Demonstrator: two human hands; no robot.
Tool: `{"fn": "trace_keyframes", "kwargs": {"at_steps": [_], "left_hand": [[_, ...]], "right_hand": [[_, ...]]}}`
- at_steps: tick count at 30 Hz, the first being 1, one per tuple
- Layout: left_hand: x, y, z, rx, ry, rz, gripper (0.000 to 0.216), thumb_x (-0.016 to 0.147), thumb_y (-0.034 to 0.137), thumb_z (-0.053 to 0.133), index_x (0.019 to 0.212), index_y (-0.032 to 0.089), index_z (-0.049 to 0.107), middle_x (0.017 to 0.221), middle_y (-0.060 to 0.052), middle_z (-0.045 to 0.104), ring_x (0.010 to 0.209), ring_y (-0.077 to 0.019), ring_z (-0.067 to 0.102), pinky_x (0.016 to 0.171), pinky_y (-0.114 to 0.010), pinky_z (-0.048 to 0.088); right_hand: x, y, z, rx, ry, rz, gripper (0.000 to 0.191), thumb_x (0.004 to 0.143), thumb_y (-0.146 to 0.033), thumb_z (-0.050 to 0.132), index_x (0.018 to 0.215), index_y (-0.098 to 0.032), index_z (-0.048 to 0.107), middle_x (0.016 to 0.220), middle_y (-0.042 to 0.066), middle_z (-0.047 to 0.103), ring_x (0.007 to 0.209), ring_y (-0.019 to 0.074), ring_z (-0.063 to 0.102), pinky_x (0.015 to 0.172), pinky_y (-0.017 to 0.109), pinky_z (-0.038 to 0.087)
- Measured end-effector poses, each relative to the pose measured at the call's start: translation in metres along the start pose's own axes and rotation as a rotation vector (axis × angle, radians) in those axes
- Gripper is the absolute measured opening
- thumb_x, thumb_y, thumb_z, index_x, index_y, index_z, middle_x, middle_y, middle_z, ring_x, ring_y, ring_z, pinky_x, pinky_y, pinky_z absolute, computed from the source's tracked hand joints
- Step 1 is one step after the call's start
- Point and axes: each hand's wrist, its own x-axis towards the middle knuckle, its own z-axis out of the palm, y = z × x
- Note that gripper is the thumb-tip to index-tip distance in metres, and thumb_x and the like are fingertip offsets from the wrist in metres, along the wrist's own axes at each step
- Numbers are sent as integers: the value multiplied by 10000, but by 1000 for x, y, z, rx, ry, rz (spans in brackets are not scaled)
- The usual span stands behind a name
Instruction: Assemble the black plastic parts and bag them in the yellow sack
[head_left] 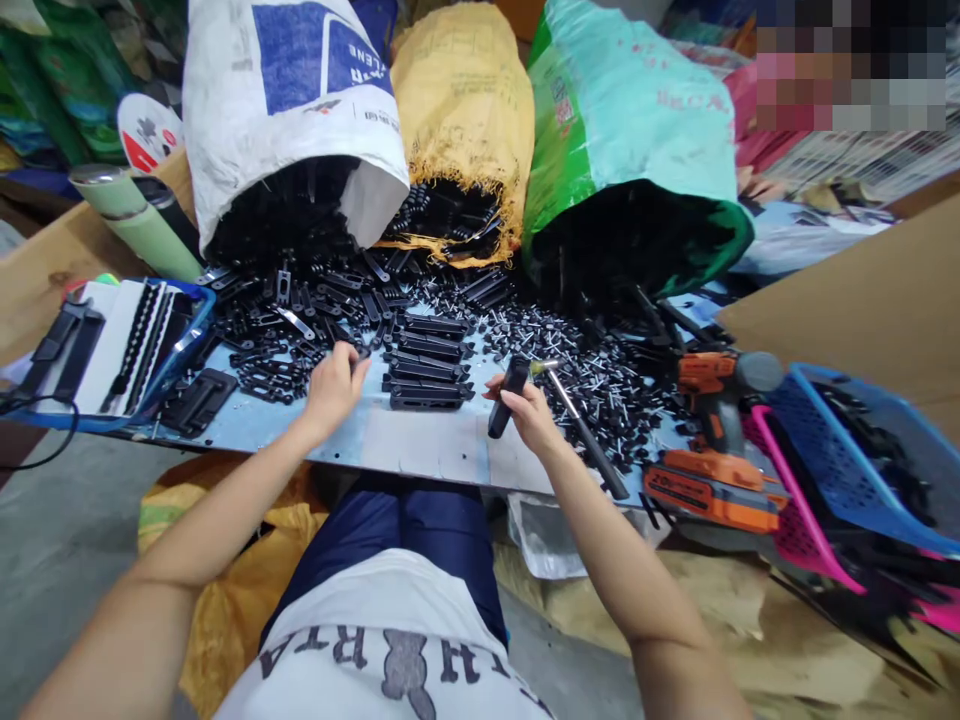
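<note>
My left hand [334, 385] is closed in a pinch on a small black plastic part at the edge of the pile of black clips [300, 320]. My right hand [529, 412] grips a black cylindrical tool [508, 392] held upright over the blue-grey work board [420, 440]. A stack of flat black buckle pieces [426, 365] lies between my hands. A hammer [577, 425] with a black handle lies just right of my right hand, over small black screws and studs [592, 375].
Three open sacks, white [285, 110], yellow [461, 120] and green [637, 130], spill black parts at the back. An orange cordless drill [712, 440] lies at the right beside blue [862, 450] and pink baskets. A blue tray [112, 350] with parts sits at the left.
</note>
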Motion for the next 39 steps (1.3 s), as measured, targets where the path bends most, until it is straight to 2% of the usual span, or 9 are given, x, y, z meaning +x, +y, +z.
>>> {"fn": "trace_keyframes", "kwargs": {"at_steps": [3, 6, 12, 15, 17, 20, 24, 28, 39], "left_hand": [[-55, 17, 2, -15, -161, 68, 274, 768, 170, 543, 1038, 133, 513, 904, -113, 612, 858, -256, 614, 743, -361, 494], [-83, 23, 10, 13, -348, 169, 228, 728, 67, 534, 939, 143, 574, 880, -108, 595, 818, -239, 612, 719, -357, 503], [-70, 20, 25, -11, -307, 521, 30, 804, 130, 581, 782, 150, 579, 1068, -137, 583, 1045, -271, 552, 853, -422, 476], [-70, 27, 33, -249, -293, 482, 58, 867, 170, 512, 901, 152, 556, 932, -86, 613, 905, -202, 607, 800, -356, 502], [-74, 37, 36, -471, -244, 340, 178, 896, 228, 480, 1054, 157, 523, 935, -69, 611, 858, -171, 619, 747, -307, 512], [-77, 56, 32, -705, -173, 155, 361, 912, 285, 459, 1256, 174, 450, 948, -56, 601, 835, -145, 620, 727, -271, 508], [-72, 73, 20, -713, -96, 113, 357, 918, 278, 447, 1256, 189, 524, 906, -48, 575, 844, -141, 589, 787, -287, 489], [-74, 79, 13, -628, -34, 117, 340, 932, 271, 417, 1229, 193, 563, 894, -51, 552, 843, -141, 565, 790, -280, 481], [-76, 99, 21, -632, 189, 102, 342, 951, 276, 372, 1226, 200, 559, 916, -62, 549, 860, -144, 558, 792, -283, 484]], "right_hand": [[-19, -9, 17, -110, -86, -78, 431, 731, -553, 614, 999, -218, 652, 998, 61, 611, 945, 243, 572, 827, 394, 466], [-40, -6, 25, -132, -132, -128, 525, 696, -534, 677, 1099, -211, 579, 985, 60, 610, 874, 211, 590, 770, 356, 489], [-72, 19, -6, -651, -219, -293, 332, 785, -432, 635, 1010, -191, 589, 950, 87, 623, 914, 224, 579, 834, 403, 472], [-69, 20, 10, -906, -281, -331, 434, 836, -445, 564, 1189, -191, 558, 1061, 132, 615, 1041, 276, 538, 949, 504, 394], [-62, 18, 35, -822, -210, -273, 428, 893, -425, 472, 1262, -214, 520, 1075, 126, 609, 1028, 259, 553, 937, 488, 420], [-50, 12, 69, -284, -72, -58, 443, 945, -423, 333, 1346, -261, 432, 975, 76, 625, 753, 175, 615, 679, 357, 547], [-43, 3, 80, 166, -160, 91, 496, 913, -469, 399, 1378, -297, 397, 937, 37, 608, 574, 107, 569, 485, 266, 542], [-44, -4, 69, 26, -210, -36, 470, 869, -433, 510, 1324, -319, 483, 1047, 40, 540, 622, 83, 564, 510, 242, 555], [-49, -20, 77, -180, -111, -208, 490, 900, -400, 470, 1379, -313, 408, 957, 49, 521, 675, 122, 542, 568, 276, 549]]}}
